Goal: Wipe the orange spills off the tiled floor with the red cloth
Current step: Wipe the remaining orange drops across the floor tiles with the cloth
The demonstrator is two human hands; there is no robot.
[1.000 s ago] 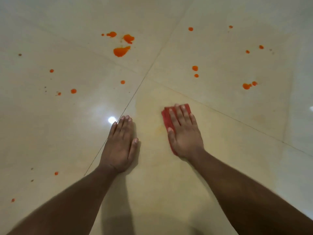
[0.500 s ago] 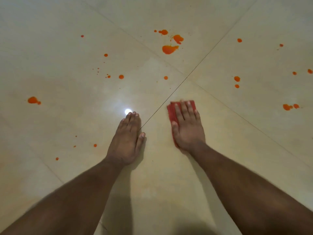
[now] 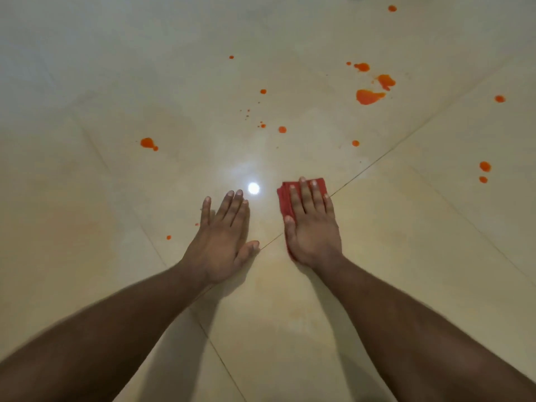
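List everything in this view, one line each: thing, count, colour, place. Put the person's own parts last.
tiled floor: one, glossy beige, fills the view, dark grout lines crossing it
orange spills: many, orange; biggest blotches far right, drops scattered ahead of both hands, two small spots left of the left hand
light reflection: one, white, on the floor between the fingertips of the two hands
red cloth: one, red, folded, flat on the floor under the right hand
left hand: one, flat on the bare floor, fingers straight
right hand: one, pressing flat on the cloth, fingers straight
forearms: two, reaching in from the bottom edge
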